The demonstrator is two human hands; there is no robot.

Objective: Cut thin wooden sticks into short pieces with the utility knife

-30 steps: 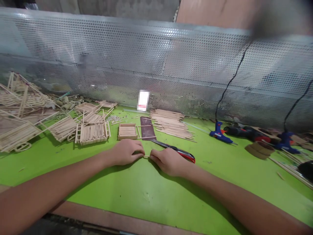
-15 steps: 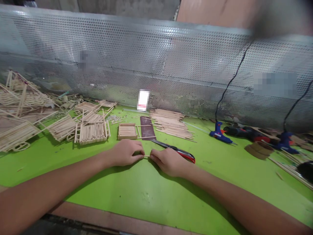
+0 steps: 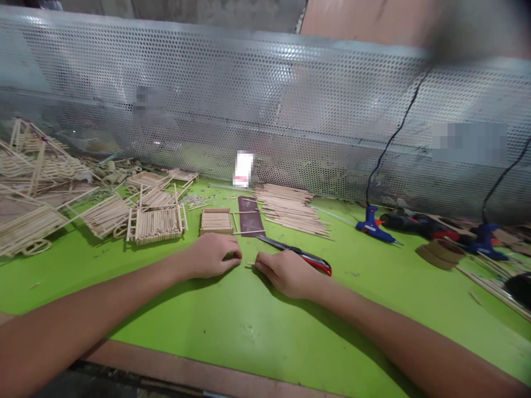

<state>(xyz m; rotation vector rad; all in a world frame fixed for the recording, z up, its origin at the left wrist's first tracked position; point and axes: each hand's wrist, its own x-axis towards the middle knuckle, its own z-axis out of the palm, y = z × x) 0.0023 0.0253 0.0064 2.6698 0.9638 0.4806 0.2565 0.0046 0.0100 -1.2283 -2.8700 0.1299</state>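
My right hand (image 3: 288, 273) is closed in a pinch on a short thin wooden stick (image 3: 249, 264), whose pale end pokes out to the left of the fingertips. Just across a small gap, my left hand (image 3: 215, 255) rests low over the green table with thumb and fingertips together; whatever they hold, if anything, is hidden. A utility knife (image 3: 313, 260) with a red and black handle lies behind my right hand, blade pointing left. Beyond my left hand sits a small stick-built tray (image 3: 216, 221), with thin sticks running right from it onto a dark brown strip (image 3: 251, 218).
A pile of thin sticks (image 3: 292, 210) lies behind the knife. Several stick-built pieces (image 3: 157, 224) crowd the left side. At right are two blue glue guns (image 3: 375, 226) with hanging cords and a brown ring (image 3: 440, 254). A perforated metal screen (image 3: 199, 110) borders the back.
My left hand has drawn slightly left, away from the stick that both hands were touching. My right hand has stayed in place with the stick.
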